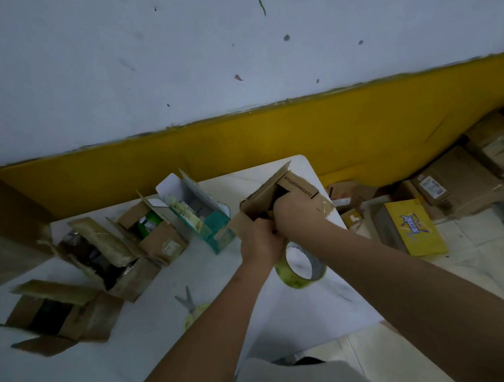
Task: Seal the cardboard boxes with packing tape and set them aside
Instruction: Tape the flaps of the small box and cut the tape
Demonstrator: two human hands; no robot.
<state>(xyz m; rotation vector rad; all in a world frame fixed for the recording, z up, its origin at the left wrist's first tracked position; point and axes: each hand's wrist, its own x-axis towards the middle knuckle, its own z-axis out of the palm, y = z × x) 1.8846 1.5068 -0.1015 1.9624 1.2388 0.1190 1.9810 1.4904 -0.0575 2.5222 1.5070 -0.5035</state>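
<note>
Both hands, left hand (260, 242) and right hand (293, 214), grip the cardboard box (278, 193) (flaps open) near the table (166, 337) edge.

Both forearms are bare to the frame's edge, no sleeve, watch or ring visible on the left hand (260, 243) or right hand (290, 215), above what may be light grey clothing (293, 380).

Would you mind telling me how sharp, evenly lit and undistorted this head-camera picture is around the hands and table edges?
Head view: dim, bluish light with soft shadows and no harsh glare; wide-angle distortion tilts the yellow wall band and stretches the forearms; the left hand and right hand on the cardboard box are reasonably sharp; the tape roll is clear; the scissors and far-left boxes look smeared.
</note>
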